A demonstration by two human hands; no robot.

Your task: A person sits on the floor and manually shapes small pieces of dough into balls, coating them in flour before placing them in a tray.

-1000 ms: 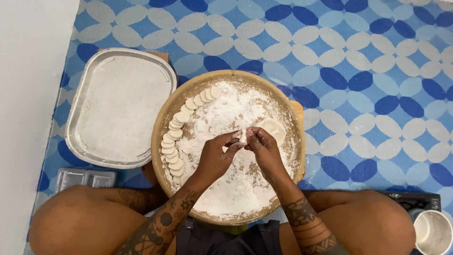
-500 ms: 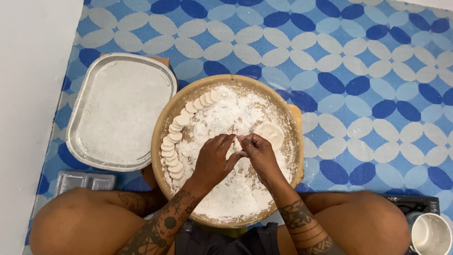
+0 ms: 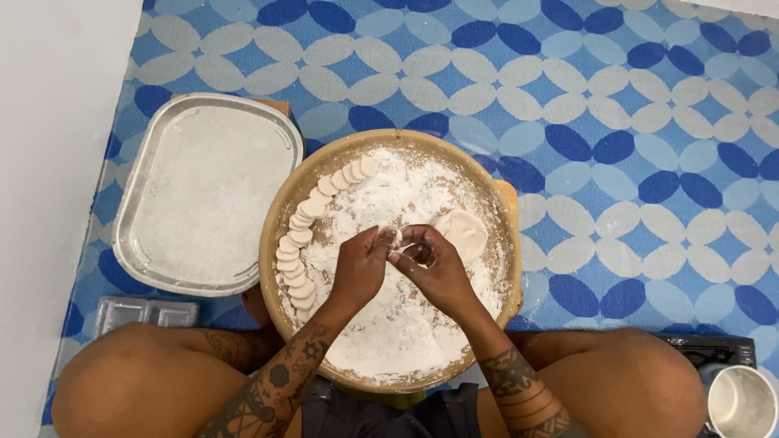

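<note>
Both hands meet over the middle of the floured round tray [image 3: 284, 211], pinching one small dough piece [image 3: 396, 238] between fingertips: left hand [image 3: 361, 268] and right hand [image 3: 438, 272] both closed on it. Flat dough wrappers [image 3: 464, 231] lie just right of the hands; a row of dough discs [image 3: 304, 235] curves along the left. Foil tray [image 3: 207, 191] further left

A home floor: patterned blue mat [image 3: 617, 122], floured wooden board [image 3: 389, 268], metal tray [image 3: 203, 195].

The white cup [image 3: 742, 401] is cut off at the corner; fingers hide most of the dough piece [image 3: 396, 237].
</note>
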